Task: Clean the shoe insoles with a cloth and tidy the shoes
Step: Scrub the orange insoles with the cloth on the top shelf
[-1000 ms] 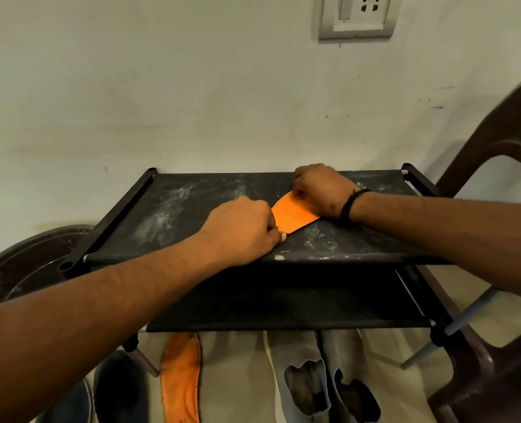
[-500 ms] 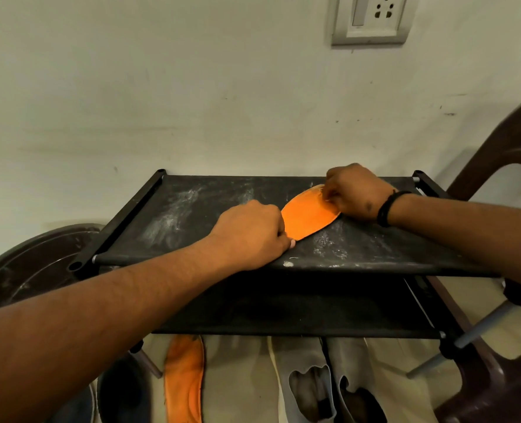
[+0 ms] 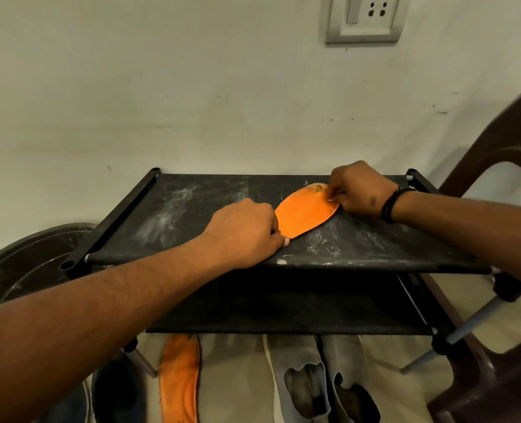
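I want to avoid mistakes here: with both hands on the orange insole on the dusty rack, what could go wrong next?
1. The top shelf is streaked with white dust, so the orange insole lying on it may pick up dirt underneath again.
2. The left hand holds the insole close to the shelf's front edge; a strong wipe by the right hand might push it off, down toward the second orange insole and grey shoes below.
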Demonstrator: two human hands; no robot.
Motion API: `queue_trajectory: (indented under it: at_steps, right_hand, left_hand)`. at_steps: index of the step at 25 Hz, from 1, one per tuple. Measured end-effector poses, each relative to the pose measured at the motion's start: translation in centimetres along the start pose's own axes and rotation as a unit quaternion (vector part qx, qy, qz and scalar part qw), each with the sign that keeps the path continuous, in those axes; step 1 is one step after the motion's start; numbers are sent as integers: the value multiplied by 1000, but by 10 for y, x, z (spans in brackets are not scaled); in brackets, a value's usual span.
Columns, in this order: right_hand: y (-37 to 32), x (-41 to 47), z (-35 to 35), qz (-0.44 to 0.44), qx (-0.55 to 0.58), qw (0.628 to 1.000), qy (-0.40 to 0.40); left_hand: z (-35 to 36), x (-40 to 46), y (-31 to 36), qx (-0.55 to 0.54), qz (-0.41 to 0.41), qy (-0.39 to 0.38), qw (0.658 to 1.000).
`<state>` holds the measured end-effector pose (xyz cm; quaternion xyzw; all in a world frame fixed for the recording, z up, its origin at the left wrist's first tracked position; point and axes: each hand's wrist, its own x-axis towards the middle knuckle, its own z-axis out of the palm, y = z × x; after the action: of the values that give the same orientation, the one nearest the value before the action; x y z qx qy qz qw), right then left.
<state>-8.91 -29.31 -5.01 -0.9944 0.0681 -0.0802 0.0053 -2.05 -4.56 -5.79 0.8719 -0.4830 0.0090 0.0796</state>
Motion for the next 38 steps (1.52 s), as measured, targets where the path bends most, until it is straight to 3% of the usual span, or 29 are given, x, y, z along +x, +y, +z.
queue_trajectory:
  at_steps: [3, 8, 16, 19, 21, 23, 25, 31, 38]
  right_hand:
    - [-4, -4, -1, 12, -10, 1000, 2]
    - [-44, -20, -3, -64, 16, 996, -53]
    - [-17, 19, 7, 17, -21, 998, 52]
    - [-17, 21, 0, 34, 26, 992, 119]
    - [-26, 11, -11, -1, 82, 987, 141]
    - [-46, -8, -16, -67, 114, 989, 70]
    - [-60, -22, -6, -103, 70, 992, -14]
    - [-16, 1, -4, 27, -16, 1000, 1]
    - [-82, -36, -7, -138, 40, 988, -47]
  left_hand:
    - [1, -1, 0, 1, 3, 0, 1000]
    - [4, 2, -3, -5, 10, 8, 1000]
    - [3, 1, -3, -8, 16, 2, 1000]
    - [2, 0, -1, -11, 14, 1, 1000]
    - [2, 0, 0, -10, 17, 2, 1000]
    - [3, 0, -2, -9, 14, 7, 1000]
    - [3, 0, -3, -7, 10, 8, 1000]
    - [2, -4, 0, -28, 12, -8, 1000]
    - [3, -3, -2, -17, 8, -2, 1000]
